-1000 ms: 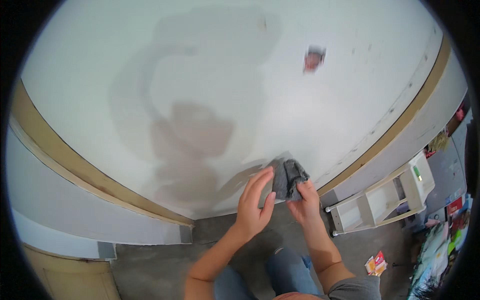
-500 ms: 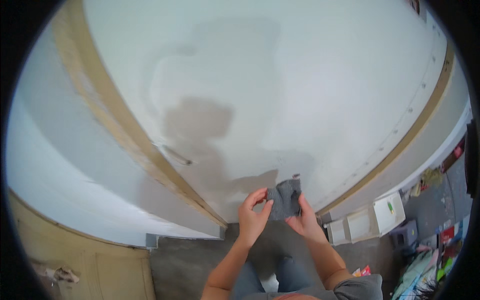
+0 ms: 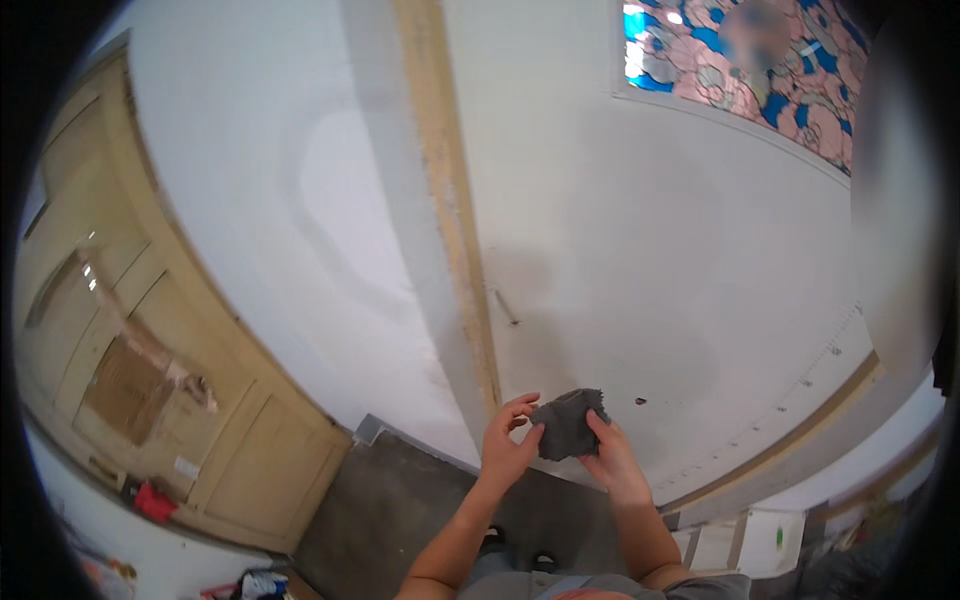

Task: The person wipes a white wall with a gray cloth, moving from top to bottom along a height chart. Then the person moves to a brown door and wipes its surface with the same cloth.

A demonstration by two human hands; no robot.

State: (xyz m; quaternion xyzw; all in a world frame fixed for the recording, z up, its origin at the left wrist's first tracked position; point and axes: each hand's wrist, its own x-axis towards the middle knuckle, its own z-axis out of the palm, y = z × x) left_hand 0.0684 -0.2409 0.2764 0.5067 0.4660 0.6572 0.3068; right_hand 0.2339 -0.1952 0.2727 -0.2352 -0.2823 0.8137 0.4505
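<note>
I hold a small dark grey piece of cloth (image 3: 566, 422) with frayed edges between both hands, in front of a white wall (image 3: 640, 260). My left hand (image 3: 507, 447) pinches its left edge with thumb and fingers. My right hand (image 3: 612, 459) grips its right side from below. The cloth hangs close to the wall; whether it touches is unclear. Both forearms rise from the lower edge of the picture.
A tan wooden strip (image 3: 452, 210) runs down the wall to my hands. A beige panelled door (image 3: 150, 380) stands at left. A colourful patterned picture (image 3: 740, 70) hangs upper right. Grey floor (image 3: 400, 510) lies below, with a white shelf unit (image 3: 745, 545) at lower right.
My view has swung left and up: the door and the patterned picture have come into sight. My hands still hold the grey cloth, now more spread out.
</note>
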